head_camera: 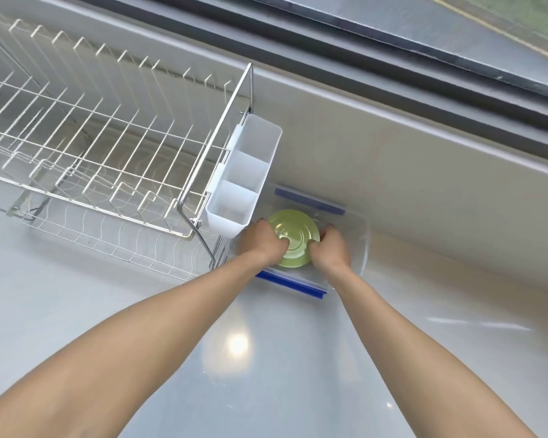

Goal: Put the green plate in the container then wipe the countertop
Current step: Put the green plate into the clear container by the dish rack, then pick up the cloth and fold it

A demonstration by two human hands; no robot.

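A round green plate sits inside a clear plastic container with blue clips, which stands on the pale countertop against the back wall. My left hand grips the plate's left edge with the thumb on its face. Across from it, my right hand holds the right edge the same way. Both forearms reach forward over the counter. The plate's lower rim is partly covered by my hands.
A white wire dish rack fills the left side, with a white plastic cutlery holder hanging on its right end, close over the container's left edge. A dark window frame runs along the top behind the backsplash.
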